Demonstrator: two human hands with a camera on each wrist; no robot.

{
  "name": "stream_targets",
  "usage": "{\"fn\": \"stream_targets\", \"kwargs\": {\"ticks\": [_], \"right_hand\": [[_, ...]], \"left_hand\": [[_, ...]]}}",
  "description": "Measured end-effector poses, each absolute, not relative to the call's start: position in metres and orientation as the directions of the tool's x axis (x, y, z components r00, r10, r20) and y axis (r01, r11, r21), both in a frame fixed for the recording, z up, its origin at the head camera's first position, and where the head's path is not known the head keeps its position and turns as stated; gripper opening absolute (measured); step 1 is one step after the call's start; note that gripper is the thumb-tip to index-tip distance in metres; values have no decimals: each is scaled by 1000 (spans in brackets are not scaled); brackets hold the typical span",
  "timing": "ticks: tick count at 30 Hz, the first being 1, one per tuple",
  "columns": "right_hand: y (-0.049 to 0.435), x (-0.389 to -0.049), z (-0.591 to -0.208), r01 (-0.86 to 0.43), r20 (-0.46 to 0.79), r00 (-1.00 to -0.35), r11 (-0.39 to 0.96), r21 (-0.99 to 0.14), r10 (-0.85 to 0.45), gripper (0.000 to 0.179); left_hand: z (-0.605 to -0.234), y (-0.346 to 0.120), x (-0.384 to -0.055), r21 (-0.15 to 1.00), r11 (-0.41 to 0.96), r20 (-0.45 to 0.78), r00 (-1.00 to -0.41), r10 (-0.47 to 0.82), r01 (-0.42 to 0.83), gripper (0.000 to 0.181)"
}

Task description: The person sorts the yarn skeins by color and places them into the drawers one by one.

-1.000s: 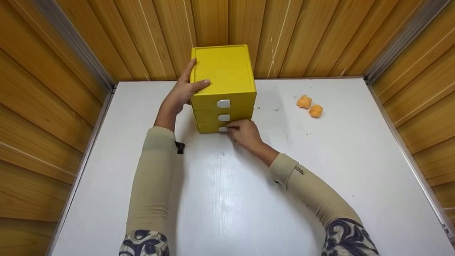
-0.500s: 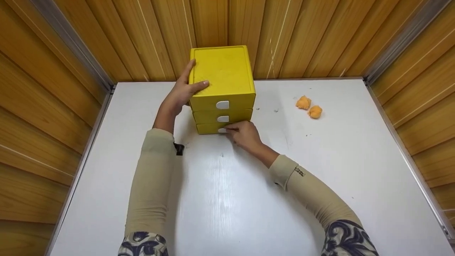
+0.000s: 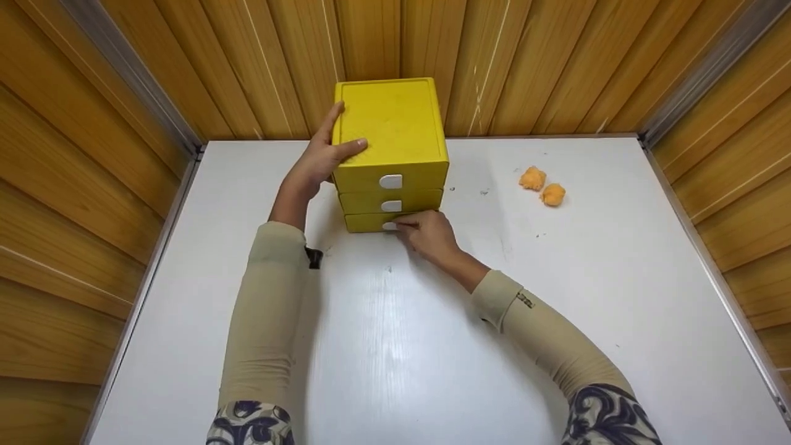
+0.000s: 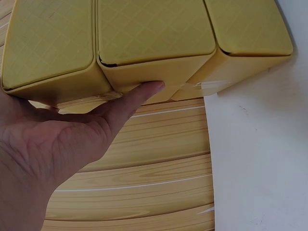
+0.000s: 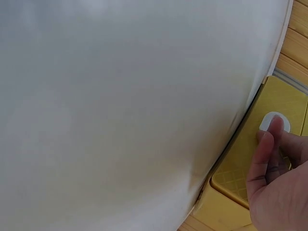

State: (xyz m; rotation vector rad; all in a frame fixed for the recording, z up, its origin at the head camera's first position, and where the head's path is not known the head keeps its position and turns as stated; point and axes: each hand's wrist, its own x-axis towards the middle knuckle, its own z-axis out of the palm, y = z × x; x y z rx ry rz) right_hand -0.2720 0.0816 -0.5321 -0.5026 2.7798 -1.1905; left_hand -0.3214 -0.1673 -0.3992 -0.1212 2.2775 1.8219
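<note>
A yellow unit of three stacked drawers (image 3: 392,120) stands near the back of the white table, each drawer front bearing a white tab. My left hand (image 3: 321,157) rests on its left side, thumb on the top and fingers spread along the side. The left wrist view shows a straight finger (image 4: 139,96) against the unit's side. Low at the front, my right hand (image 3: 431,236) pinches the white pull tab (image 5: 275,121) of the bottom drawer (image 3: 364,223) between thumb and fingers. All drawer fronts look flush. Some right fingers are hidden in the head view.
Two crumpled orange lumps (image 3: 532,178) lie side by side on the table (image 3: 383,346), right of the drawer unit. Wood-patterned panels (image 3: 272,68) wall in the table at the back and both sides. Small dark specks mark the tabletop.
Both hands keep their places on the drawer unit and the bottom tab. The whole view shifts slightly; no drawer visibly moves.
</note>
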Motion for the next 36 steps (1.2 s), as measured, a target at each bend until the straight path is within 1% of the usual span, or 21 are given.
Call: {"fn": "stream_targets", "kwargs": {"ticks": [16, 21, 29, 36], "right_hand": [[80, -270, -530, -298, 81, -937, 654, -696, -340, 19], [83, -267, -530, -294, 71, -936, 656, -695, -344, 19], [85, -260, -530, -321, 71, -921, 643, -696, -384, 19], [89, -253, -530, -299, 51, -926, 641, -707, -375, 19]], "left_hand": [[-397, -168, -321, 950, 223, -241, -968, 67, -221, 95], [-399, -168, -321, 954, 221, -224, -971, 80, -202, 96], [-399, -169, -320, 955, 234, -204, -977, 64, -184, 96], [-399, -168, -321, 954, 236, -206, -976, 72, -184, 96]]}}
